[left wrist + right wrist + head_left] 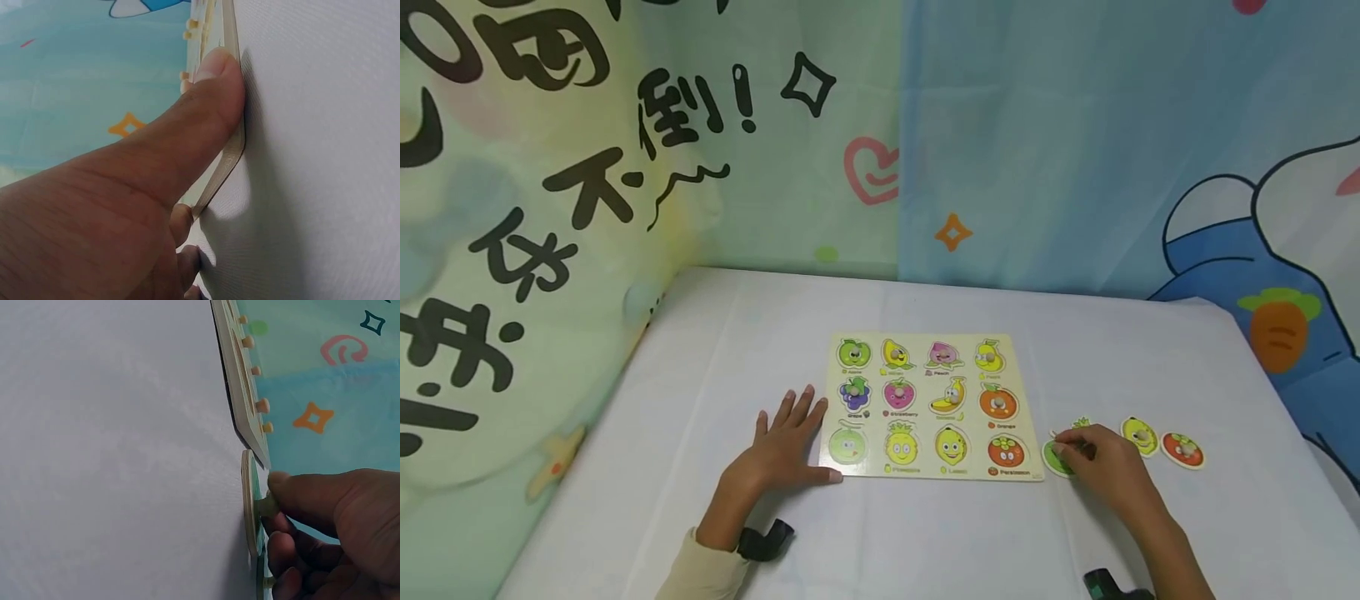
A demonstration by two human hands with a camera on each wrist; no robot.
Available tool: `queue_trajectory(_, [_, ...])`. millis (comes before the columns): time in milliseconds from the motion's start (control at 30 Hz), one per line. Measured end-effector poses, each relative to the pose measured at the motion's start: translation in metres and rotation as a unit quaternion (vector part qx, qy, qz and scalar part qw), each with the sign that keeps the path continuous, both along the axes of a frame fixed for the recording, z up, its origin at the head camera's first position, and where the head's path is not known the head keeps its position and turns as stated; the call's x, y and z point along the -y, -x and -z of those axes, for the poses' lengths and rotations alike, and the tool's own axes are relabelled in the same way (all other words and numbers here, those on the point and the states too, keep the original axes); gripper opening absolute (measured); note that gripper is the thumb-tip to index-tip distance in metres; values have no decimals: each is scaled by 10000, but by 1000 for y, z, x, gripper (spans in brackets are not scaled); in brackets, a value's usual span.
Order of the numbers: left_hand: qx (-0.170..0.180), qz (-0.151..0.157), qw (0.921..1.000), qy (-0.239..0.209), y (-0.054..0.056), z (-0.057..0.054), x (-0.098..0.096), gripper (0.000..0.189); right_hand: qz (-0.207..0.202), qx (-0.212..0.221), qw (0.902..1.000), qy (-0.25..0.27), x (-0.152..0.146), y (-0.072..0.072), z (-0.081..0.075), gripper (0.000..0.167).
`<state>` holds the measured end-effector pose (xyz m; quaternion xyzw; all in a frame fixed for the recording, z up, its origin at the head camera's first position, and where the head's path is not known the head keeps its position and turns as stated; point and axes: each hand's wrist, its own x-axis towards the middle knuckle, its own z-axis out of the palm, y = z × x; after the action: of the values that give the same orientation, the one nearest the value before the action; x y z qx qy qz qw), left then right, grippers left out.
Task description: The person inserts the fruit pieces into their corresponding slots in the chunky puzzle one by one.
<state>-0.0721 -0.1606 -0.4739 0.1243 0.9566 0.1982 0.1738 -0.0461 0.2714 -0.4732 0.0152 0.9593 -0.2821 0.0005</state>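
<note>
A wooden fruit puzzle board [880,417] lies flat on the white table, with knobbed fruit pieces in its upper two rows and printed fruit pictures in the bottom row. My left hand [786,446] spreads its fingers at the board's left side, its thumb [215,87] pressing on the near edge at the corner. To the right of the board, my right hand [1101,467] pinches the knob [267,506] of a round green puzzle piece [1056,458] between thumb and fingers. That piece stays close to the table, partly hidden by the hand.
Beyond the right hand lie a yellow lemon piece [1141,437] and a red persimmon piece [1183,450]. A leafy-topped piece [1081,422] is mostly covered by that hand. Printed curtains [1045,150] stand behind the white table [760,317].
</note>
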Motion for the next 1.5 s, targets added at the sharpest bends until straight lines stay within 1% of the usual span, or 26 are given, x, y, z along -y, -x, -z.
queue_trajectory(100, [-16,12,10000,-13,0,0,1,109,-47,203,9998,-78,-1,-2,0,13])
queue_trajectory(367, [-37,30,10000,-69,1,0,1,109,-41,236,9984,-503,1,3,-5,11])
queue_trajectory(567, [-45,37,10000,-17,0,2,1,110,54,453,9969,-642,2,4,-9,16])
queue_trajectory(633, [-29,24,10000,16,0,2,1,110,75,385,9970,-666,2,4,-9,17])
queue_trajectory(700, [-39,8,10000,7,-1,3,0,110,41,220,9974,-684,0,3,-9,16])
queue_trajectory(833, [-12,-14,10000,11,0,0,0,110,-31,-87,9973,-725,-1,2,-7,14])
queue_trajectory(900, [0,-8,10000,15,0,-1,0,109,-60,-86,9976,-690,-1,3,-6,14])
queue_trajectory(1000, [12,-7,10000,11,0,-2,0,109,-55,69,9977,-666,1,4,-6,15])
queue_trajectory(1200, [43,21,10000,-9,0,1,-1,110,-41,176,9982,-578,4,3,-9,11])
queue_trajectory(1333, [64,38,10000,0,0,2,-2,111,27,40,9990,-434,12,3,-12,9])
queue_trajectory(1500, [70,2,10000,-5,0,1,0,111,-112,-185,9996,-165,31,5,-17,13])
